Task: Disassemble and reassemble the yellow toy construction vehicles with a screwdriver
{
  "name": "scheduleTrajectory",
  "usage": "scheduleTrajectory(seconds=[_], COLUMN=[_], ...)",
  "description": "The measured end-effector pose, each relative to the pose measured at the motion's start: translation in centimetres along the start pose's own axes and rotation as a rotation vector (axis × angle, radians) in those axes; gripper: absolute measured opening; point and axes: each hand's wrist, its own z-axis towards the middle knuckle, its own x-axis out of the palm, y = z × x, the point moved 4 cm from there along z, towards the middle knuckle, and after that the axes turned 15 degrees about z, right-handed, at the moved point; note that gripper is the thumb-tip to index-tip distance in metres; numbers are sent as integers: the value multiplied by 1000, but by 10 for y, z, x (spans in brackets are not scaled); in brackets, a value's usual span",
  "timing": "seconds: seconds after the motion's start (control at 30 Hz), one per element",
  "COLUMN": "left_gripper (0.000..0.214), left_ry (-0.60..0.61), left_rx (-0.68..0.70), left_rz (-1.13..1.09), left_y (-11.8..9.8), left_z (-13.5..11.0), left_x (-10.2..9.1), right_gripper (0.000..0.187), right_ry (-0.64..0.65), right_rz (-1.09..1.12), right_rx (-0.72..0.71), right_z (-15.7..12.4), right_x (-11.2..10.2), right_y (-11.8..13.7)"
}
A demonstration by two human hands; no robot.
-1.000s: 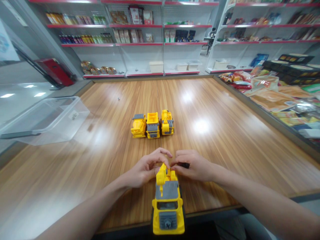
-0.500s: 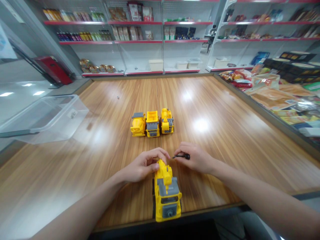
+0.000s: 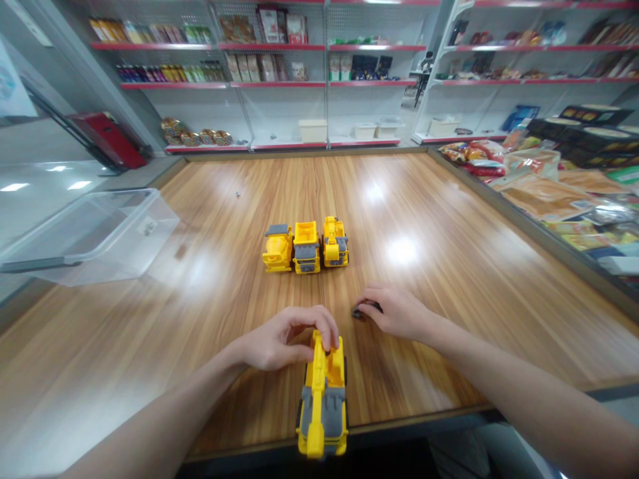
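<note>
Since half a second back, the right hand (image 3: pixel 394 311) has pulled away from the truck and dropped to the tabletop. The yellow toy truck (image 3: pixel 322 399) has swung so its long yellow arm now runs straight toward the near edge.

The left hand (image 3: pixel 284 339) is curled over the far end of that truck, fingertips gripping the top of the arm. The right hand's fingers are folded over a small black piece (image 3: pixel 358 311) that peeks out at its 9 o'clock, resting on the wood. The truck sits at 6 o'clock, right at the near edge.

Progress-wise, my read: three little yellow trucks (image 3: pixel 305 246) already sit side by side at 12 o'clock. This fourth one is the only one off on its own, with that black bit loose from it.

The wooden table (image 3: pixel 449 219) is glossy with light glare. There's a clear plastic bin (image 3: pixel 90 233) at 10 o'clock and snack packets (image 3: pixel 549 193) at 2 o'clock. Red-edged shop shelves (image 3: pixel 279 66) line the back.
</note>
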Motion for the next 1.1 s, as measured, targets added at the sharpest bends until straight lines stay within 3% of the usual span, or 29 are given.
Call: scheduleTrajectory(seconds=[0.23,0.5,0.63,0.87,1.1], left_gripper=[12,25,17,13,16], left_ry=[50,62,1,-160,-298], left_rx=[46,46,22,-11,-23], left_rz=[128,233,177,0,-2], left_y=[-11,-21,-18,0,3], left_z=[0,0,0,0,-1], left_x=[-1,1,1,1,-6], right_gripper=[12,12,15,15,20], right_ry=[-9,-33,-39,68,101], right_rz=[-7,21,66,166,184], right_rx=[12,-16,-73,-253,-263], right_z=[1,1,-1,-7,-10], right_x=[-4,-5,-6,3,5], right_y=[4,1,11,40,47])
